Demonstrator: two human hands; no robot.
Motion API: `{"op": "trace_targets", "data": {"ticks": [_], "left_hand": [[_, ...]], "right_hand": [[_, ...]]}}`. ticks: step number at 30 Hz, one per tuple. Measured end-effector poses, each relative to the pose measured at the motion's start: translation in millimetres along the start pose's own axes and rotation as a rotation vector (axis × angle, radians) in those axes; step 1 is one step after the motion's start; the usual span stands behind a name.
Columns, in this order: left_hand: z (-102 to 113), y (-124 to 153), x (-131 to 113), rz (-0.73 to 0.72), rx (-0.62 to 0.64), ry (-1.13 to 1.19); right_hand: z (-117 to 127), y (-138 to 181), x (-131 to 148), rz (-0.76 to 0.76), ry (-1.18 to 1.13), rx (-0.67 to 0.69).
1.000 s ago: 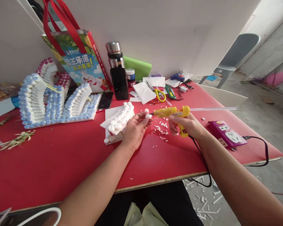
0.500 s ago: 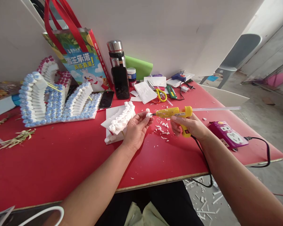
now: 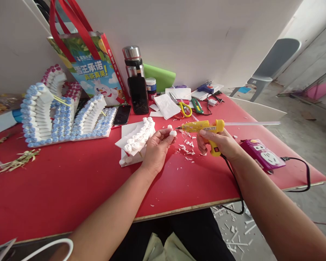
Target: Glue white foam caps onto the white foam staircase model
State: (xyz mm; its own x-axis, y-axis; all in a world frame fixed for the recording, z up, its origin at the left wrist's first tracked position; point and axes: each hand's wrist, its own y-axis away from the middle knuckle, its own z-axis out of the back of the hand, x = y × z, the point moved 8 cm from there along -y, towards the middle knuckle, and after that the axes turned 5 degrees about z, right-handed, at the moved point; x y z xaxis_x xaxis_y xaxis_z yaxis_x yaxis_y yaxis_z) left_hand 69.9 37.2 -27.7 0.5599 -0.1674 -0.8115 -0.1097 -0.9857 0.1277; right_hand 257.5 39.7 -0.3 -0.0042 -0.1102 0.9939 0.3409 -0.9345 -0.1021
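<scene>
My left hand (image 3: 157,148) pinches a small white foam roll (image 3: 173,133) between thumb and fingertips, just right of a white foam model (image 3: 136,139) with rows of the same rolls. My right hand (image 3: 217,142) grips a yellow glue gun (image 3: 203,127) by its handle. The gun's nozzle points left and sits a little above and right of the roll, not touching it. A clear glue stick (image 3: 251,123) juts from the gun's back. White foam scraps (image 3: 187,148) lie on the red table (image 3: 70,181) between my hands.
A blue-and-white foam model (image 3: 62,114) stands at the left, with a printed bag (image 3: 93,72) behind it. A flask (image 3: 133,63), phone (image 3: 121,115), scissors (image 3: 182,107) and paper lie at the back. A purple power strip (image 3: 262,154) sits right. A grey chair (image 3: 268,65) stands beyond.
The glue gun has lifted slightly and drawn a little to the right, away from the foam roll. My left hand has kept its place with the roll.
</scene>
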Motion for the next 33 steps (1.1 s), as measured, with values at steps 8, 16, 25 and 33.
{"op": "trace_targets", "data": {"ticks": [8, 16, 25, 33], "left_hand": [[0.7, -1.0, -2.7, -0.092, 0.008, -0.122], [2.2, -1.7, -2.4, -0.094, -0.001, -0.103], [2.7, -2.0, -2.7, -0.061, -0.024, -0.032], [1.5, -1.7, 1.8, 0.002, -0.007, 0.08]], "right_hand": [[-3.4, -0.4, 2.0, 0.016, -0.012, 0.045], [-5.3, 0.0, 1.7, 0.018, -0.001, 0.067], [-5.8, 0.2, 1.0, 0.028, 0.003, 0.079], [-6.6, 0.3, 3.5, 0.043, 0.014, 0.088]]}}
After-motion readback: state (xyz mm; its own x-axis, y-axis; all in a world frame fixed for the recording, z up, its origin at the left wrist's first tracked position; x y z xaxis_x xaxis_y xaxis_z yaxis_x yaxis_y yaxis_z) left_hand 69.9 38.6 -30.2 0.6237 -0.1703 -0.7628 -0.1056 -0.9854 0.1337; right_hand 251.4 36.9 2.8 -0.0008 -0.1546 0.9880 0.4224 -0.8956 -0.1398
